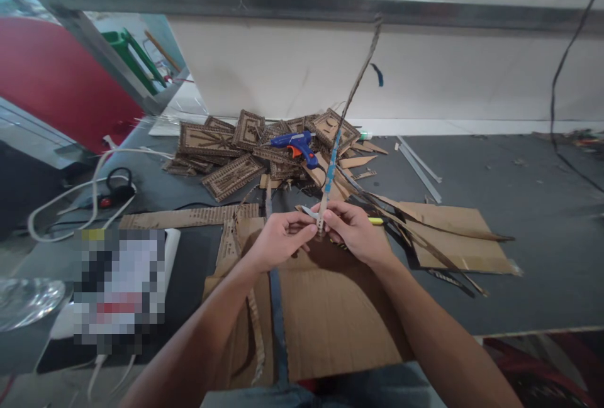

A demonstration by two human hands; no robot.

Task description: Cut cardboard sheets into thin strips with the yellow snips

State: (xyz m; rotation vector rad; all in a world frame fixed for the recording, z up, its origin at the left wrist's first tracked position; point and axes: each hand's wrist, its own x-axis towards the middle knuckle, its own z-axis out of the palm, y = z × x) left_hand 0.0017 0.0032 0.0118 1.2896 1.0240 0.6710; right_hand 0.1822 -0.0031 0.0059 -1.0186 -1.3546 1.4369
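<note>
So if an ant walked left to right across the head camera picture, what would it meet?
Clear plastic → cardboard strip → left hand → right hand → flat cardboard → hanging black wire.

Grey table (528,207); on it, patterned cardboard panels (233,176); plain cardboard sheet (465,222); pale strips (419,171).

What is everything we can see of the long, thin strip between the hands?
The long, narrow strip looks like brown cardboard, with a blue stretch partway along and a paler lower end bearing small dark marks. It slants upward in the picture, leaning right, bending slightly, its far tip overlapping the metal bar in view. The right hand pinches the lower end; the left hand is beside it, contact unclear.
</note>
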